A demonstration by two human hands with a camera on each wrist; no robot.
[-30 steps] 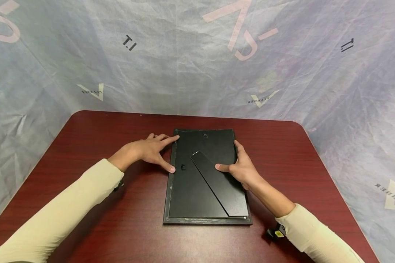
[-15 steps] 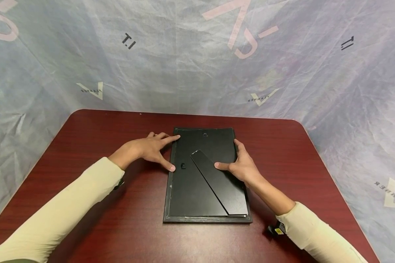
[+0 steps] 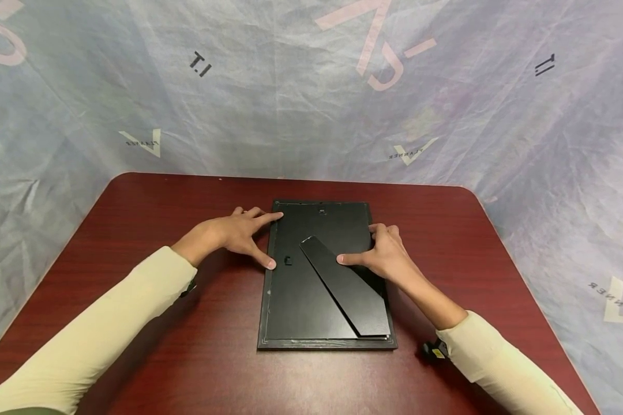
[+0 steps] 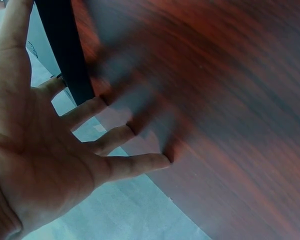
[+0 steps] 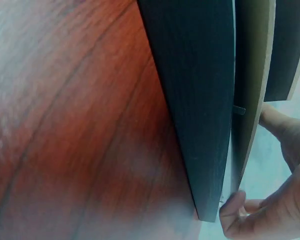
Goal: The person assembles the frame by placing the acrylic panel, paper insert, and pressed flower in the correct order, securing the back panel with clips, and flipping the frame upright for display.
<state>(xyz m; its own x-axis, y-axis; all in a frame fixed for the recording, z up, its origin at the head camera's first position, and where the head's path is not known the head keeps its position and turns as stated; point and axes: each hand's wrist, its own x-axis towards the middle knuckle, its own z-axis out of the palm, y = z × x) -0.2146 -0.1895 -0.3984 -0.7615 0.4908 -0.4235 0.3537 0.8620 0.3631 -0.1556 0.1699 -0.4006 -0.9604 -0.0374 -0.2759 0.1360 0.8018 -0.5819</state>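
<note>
A black picture frame (image 3: 327,344) lies face down on the table, its back facing up. Its backing board (image 3: 301,305) carries a slanted easel leg (image 3: 342,288) and small hangers. With fingers spread, my left hand (image 3: 236,233) touches the frame's left edge with thumb and forefinger; the left wrist view shows its other fingers straight, tips toward the table. At the right edge, my right hand (image 3: 386,253) pinches the backing board, thumb on top by the leg, forefinger bent at the edge. The right wrist view shows the board (image 5: 255,100) bowed away from the frame's side (image 5: 195,100), with a gap between.
The dark red wood table (image 3: 150,213) extends around the frame. Grey printed fabric (image 3: 291,104) hangs behind and at both sides. Inside the gap, a small metal tab (image 5: 239,109) sticks out from the frame's side.
My right hand's fingers have bent and bunched at the frame's right edge, where they lay straighter before. My left hand has stayed in place on the left edge.
</note>
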